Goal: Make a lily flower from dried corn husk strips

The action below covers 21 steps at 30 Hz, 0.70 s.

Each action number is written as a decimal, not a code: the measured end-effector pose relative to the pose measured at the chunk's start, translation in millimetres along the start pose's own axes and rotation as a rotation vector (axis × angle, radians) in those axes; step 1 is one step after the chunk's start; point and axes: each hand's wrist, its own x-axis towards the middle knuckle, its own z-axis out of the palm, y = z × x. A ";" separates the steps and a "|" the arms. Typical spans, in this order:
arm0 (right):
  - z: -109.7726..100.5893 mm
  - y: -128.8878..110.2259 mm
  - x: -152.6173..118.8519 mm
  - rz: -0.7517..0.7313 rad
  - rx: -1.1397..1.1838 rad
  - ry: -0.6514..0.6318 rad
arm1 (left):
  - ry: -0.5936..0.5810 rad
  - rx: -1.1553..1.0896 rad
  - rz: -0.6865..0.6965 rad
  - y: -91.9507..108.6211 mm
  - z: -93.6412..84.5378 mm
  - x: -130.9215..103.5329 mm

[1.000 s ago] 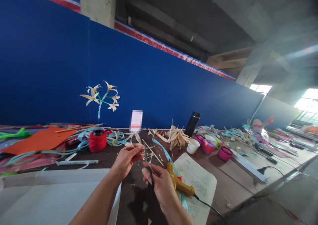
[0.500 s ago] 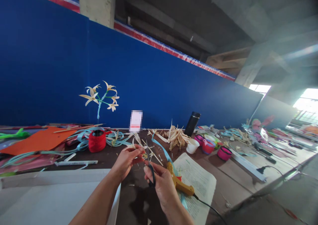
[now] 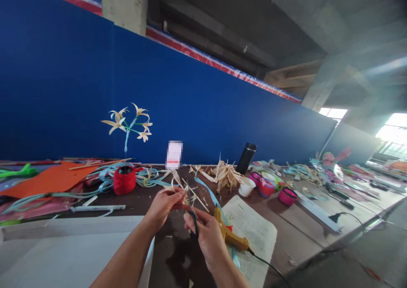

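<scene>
Above the middle of the dark table, my right hand (image 3: pixel 205 226) grips black-handled scissors (image 3: pixel 193 222), their blades pointing up and away. My left hand (image 3: pixel 165 205) is closed in a pinch on a pale strip of corn husk (image 3: pixel 171 189), close beside the scissor blades. The fingers partly hide the strip, and I cannot tell whether the blades touch it. Just right of my right hand lies a yellow glue gun (image 3: pixel 233 239) on a printed sheet (image 3: pixel 254 237). Behind my hands are pale scraps and a light blue ribbon (image 3: pixel 206 188).
A flower spray (image 3: pixel 127 131) stands in a red-wrapped pot (image 3: pixel 124 180) at the back left. White board (image 3: pixel 79 250) covers the near left. Dried husks (image 3: pixel 227 175), a black bottle (image 3: pixel 246 159), a white cup (image 3: pixel 246 187) and a power strip (image 3: pixel 318 211) are to the right.
My left hand has shifted very slightly, its fingertips a touch nearer the scissor blades. The right hand and the scissors stay almost in the same place.
</scene>
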 end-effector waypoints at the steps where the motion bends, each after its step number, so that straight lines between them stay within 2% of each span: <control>1: -0.2 -0.2 0.1 -0.005 -0.007 0.001 | 0.000 0.002 -0.001 0.1 0.0 0.0; 21: -4.4 -2.0 1.0 -0.002 -0.038 0.005 | 0.017 0.020 -0.024 -1.4 -2.0 -0.4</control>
